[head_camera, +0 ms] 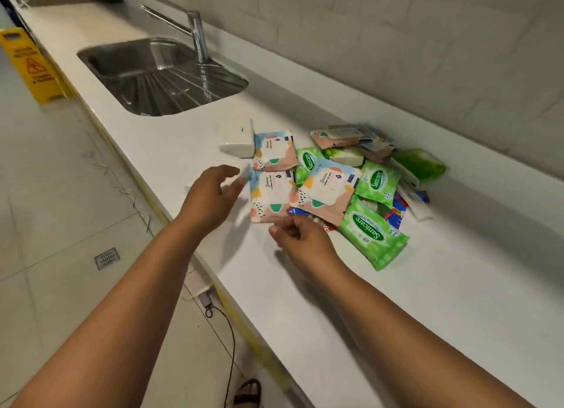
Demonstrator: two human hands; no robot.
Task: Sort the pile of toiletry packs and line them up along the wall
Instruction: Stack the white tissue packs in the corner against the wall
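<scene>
White countertop point(305, 285) bears a pile of toiletry packs point(351, 179) beside the steel sink point(161, 75), apart from the tiled wall point(396, 41). Contents: pastel patterned packs point(271, 194), green Sanicare packs point(372, 233), one white pack point(236, 137). Left hand point(210, 197) hovers with fingers loosely spread at the pile's near-left edge. Right hand point(300, 233), fingers curled, touches the lowest pastel pack's corner; grip cannot be told.

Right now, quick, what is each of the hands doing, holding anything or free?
Left hand: open, fingers spread and relaxed beside the pastel pack, holding nothing.
Right hand: fingers loosely curled at the pile's near edge; whether it pinches anything cannot be told.
</scene>
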